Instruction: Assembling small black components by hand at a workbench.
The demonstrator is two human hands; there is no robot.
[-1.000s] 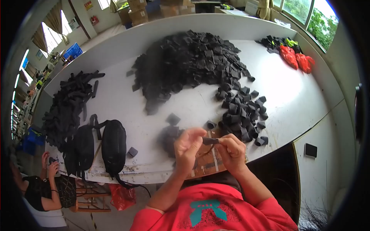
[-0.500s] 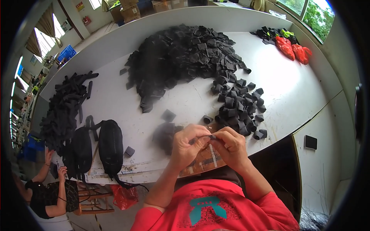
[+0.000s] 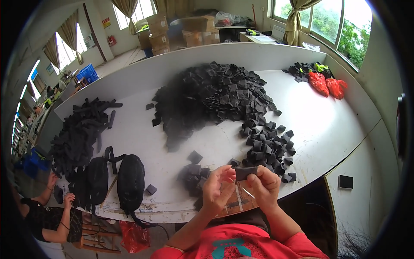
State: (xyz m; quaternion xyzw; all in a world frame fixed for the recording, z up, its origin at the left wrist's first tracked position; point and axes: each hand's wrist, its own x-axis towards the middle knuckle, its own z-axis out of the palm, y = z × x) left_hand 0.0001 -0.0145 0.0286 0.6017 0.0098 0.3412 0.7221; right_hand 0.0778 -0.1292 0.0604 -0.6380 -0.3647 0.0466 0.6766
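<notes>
A small black folded fabric piece (image 3: 245,173) is pinched between the thumb and fingers of my right hand (image 3: 266,186). My left hand (image 3: 217,190) is beside its left end, thumb and forefinger apart; the fingertips are close to the fabric, and whether they touch it I cannot tell. Below the fabric, a thin pale metal-looking strip (image 3: 249,193) slants by my right hand; I cannot tell if it is held. Both hands are above a brown board (image 3: 233,203) at the table's near edge. Right beyond them lies a heap of rolled black fabric loops (image 3: 269,144).
A large heap of flat black pieces (image 3: 215,93) covers the middle of the white table (image 3: 315,125). Black strips (image 3: 79,134) and black pouches (image 3: 130,181) lie left, near a co-worker's arms (image 3: 56,205). Red bags (image 3: 319,84) sit far right; a dark phone-like object (image 3: 345,181) lies right.
The view has tilted up, showing more of the room. My hands have moved apart a little, and the fabric piece, mostly hidden before, now shows flat in my right hand.
</notes>
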